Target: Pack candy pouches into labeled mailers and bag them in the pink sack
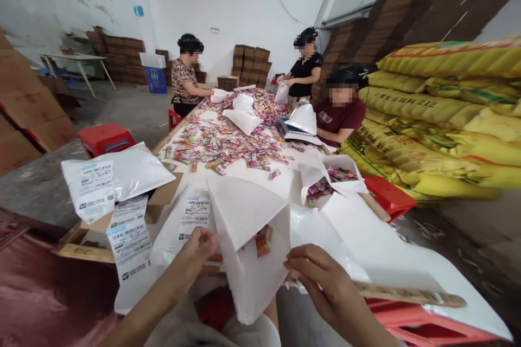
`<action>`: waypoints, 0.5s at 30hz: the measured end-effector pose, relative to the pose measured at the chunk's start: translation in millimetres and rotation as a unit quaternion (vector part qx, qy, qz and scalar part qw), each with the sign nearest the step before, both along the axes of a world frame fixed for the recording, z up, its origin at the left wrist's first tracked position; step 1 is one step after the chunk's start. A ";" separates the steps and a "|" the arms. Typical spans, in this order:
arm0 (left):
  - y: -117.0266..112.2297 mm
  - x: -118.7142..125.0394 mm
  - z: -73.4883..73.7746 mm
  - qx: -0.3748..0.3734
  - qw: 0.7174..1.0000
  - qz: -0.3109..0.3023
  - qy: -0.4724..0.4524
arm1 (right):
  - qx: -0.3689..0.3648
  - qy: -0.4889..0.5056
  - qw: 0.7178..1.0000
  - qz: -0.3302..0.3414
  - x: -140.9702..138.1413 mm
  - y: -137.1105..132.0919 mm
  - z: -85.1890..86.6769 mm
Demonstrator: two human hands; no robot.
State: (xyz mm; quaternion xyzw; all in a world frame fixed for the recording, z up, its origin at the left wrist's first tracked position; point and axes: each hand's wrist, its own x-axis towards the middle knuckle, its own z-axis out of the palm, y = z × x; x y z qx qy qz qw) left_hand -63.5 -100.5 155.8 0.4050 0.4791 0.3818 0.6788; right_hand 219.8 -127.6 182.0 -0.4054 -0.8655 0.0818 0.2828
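A white mailer bag (250, 211) stands upright before me at the table's near edge. Its mouth gapes toward me, and a few small colourful packets (264, 241) show inside. My left hand (199, 255) pinches the bag's left edge; some of its fingers are behind the plastic. On the opposite side, the fingertips of my right hand (325, 274) grip the right edge. Just left of the bag lies a white mailer with a printed label (194, 214). A strip of printed labels (129, 241) hangs from a cardboard box beside it.
Loose packets (228, 146) cover much of the white table (280, 171). Filled open bags (345, 165) stand at right, sealed mailers (140, 168) at left. Three people work around the far side. Red stools (103, 135) flank the table; yellow sacks (431, 114) are stacked at right.
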 end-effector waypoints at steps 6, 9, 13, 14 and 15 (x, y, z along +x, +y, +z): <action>2.9 17.4 8.8 0.102 0.971 -0.091 0.198 | 0.048 -0.059 0.996 -0.055 -30.4 -11.6 -2.2; 4.8 26.1 12.0 0.088 0.977 -0.110 0.162 | -0.034 0.021 0.999 -0.010 -71.9 -12.4 -8.9; 4.8 20.5 15.0 0.105 0.977 -0.057 0.177 | -0.141 0.184 0.973 0.015 -112.3 -9.2 -21.8; 4.3 17.2 15.0 0.101 0.976 -0.054 0.185 | -0.158 0.210 0.965 0.002 -116.9 -8.2 -24.3; 3.8 13.9 14.8 0.095 0.975 -0.053 0.195 | -0.176 0.228 0.957 -0.011 -119.9 -7.4 -26.1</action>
